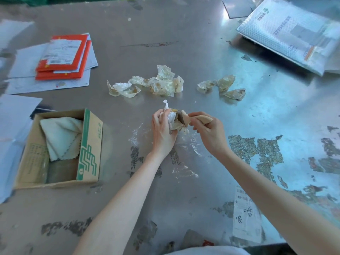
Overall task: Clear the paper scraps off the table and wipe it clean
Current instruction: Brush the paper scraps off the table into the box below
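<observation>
Crumpled paper scraps (161, 85) scattered on worn table (202, 43).

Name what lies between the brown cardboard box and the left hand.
Head view: only scuffed grey metal tabletop with a whitish smear.

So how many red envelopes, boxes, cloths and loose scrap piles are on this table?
Red envelopes: 2
Box: 1
Cloth: 1
Loose scrap piles: 2
Total: 6
</observation>
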### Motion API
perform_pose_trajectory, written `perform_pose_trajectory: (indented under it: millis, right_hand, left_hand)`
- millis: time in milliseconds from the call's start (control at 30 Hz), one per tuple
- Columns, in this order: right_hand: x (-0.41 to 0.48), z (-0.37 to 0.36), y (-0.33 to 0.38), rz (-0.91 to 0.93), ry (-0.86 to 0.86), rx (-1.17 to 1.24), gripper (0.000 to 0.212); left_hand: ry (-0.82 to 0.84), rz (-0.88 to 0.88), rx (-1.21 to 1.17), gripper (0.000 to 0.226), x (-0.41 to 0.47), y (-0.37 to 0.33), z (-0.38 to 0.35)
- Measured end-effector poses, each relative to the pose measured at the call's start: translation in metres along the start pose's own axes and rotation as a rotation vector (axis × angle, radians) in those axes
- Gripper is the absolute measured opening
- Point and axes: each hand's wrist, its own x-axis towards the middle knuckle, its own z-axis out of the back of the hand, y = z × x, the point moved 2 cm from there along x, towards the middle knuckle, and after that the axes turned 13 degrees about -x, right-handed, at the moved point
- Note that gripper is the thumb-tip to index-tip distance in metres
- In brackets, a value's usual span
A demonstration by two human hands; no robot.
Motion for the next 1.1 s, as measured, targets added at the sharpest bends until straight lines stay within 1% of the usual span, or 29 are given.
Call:
perform_pose_trajectory:
  millis: [133,300,433,600,700,767,833,933,1100]
  right_hand:
    - [-0.007,-0.001,0.011,0.007,-0.013,0.032,0.019]
    - [-0.024,-0.007,0.023,0.033,0.019,0.06,0.025]
    - [-0.042,-0.018,0.029,0.07,0.097,0.058,0.02]
    - [-0.072,-0.04,0.041,0.151,0.217,0.013,0.021]
    - [-0.082,-0.047,0.044,0.18,0.232,-0.001,0.02]
    - [-0.103,-0.063,0.053,0.235,0.303,-0.013,0.02]
    - [-0.111,-0.067,0.056,0.258,0.312,-0.001,0.021]
    - [-0.14,-0.09,0.07,0.314,0.401,0.002,0.02]
    - [-0.186,-0.126,0.093,0.399,0.505,0.023,0.022]
  left_hand:
    - [-0.05,0.012,-0.014,0.055,-0.008,-0.012,0.014]
    - [-0.097,0.047,0.001,0.059,-0.032,-0.023,0.034]
    - [-0.185,0.099,-0.018,0.057,-0.062,-0.027,0.05]
    - [-0.296,0.176,-0.007,0.056,-0.114,-0.027,0.075]
    - [-0.314,0.211,-0.019,0.055,-0.134,-0.026,0.084]
    - [-0.377,0.25,-0.008,0.056,-0.164,-0.026,0.099]
    - [-0.402,0.26,-0.013,0.056,-0.176,-0.026,0.103]
    - [-0.507,0.291,-0.016,0.055,-0.217,-0.027,0.126]
    - [-0.606,0.38,-0.035,0.056,-0.276,-0.024,0.162]
